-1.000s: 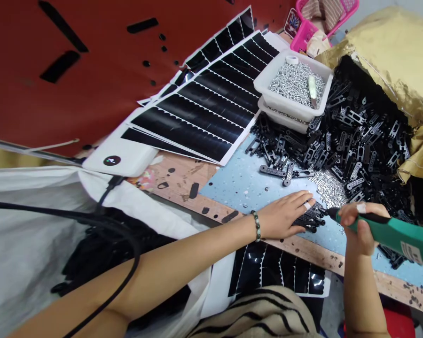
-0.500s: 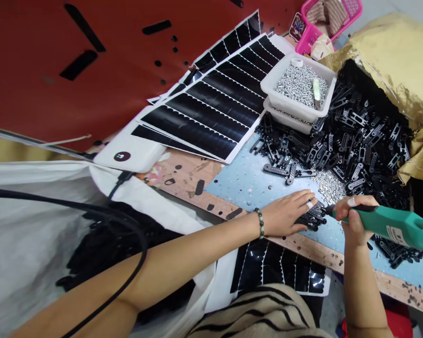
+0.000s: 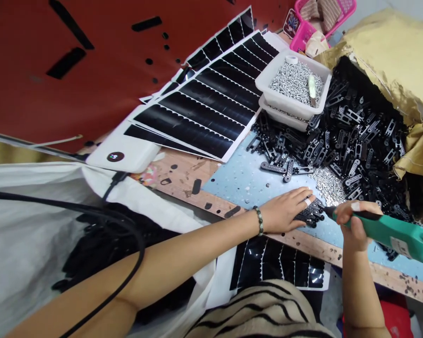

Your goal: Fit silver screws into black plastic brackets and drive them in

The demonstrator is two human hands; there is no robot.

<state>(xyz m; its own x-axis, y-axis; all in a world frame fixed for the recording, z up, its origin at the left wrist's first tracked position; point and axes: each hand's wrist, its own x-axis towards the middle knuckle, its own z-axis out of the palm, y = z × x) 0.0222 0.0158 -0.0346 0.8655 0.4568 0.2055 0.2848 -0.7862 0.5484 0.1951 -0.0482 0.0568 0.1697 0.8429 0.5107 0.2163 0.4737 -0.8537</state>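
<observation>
My left hand (image 3: 284,211), with a bead bracelet at its wrist, grips a row of black plastic parts (image 3: 309,214) lying side by side on the blue mat. Its fingers reach over their far side and the thumb lies along the near side. A green electric screwdriver (image 3: 396,234) is in my right hand (image 3: 356,224), fingers closed round its dark front end. White tape wraps a finger on each hand. The screwdriver's tip points left at the row's right end; whether it touches a screw is too small to tell. Small silver pieces (image 3: 327,185) lie scattered just beyond.
A heap of black parts (image 3: 359,136) spills from a yellow sack (image 3: 391,51). Beside it stands a stacked white tub (image 3: 262,84) of screws. Sheets of black stickers (image 3: 197,110), a white power bank (image 3: 134,157) and a pink basket (image 3: 299,42) lie farther back. A black cable (image 3: 139,244) crosses my left arm.
The camera view has shifted slightly. The screwdriver's rear end has swung a little toward me, while its tip stays by the row. My left hand keeps its hold on the parts.
</observation>
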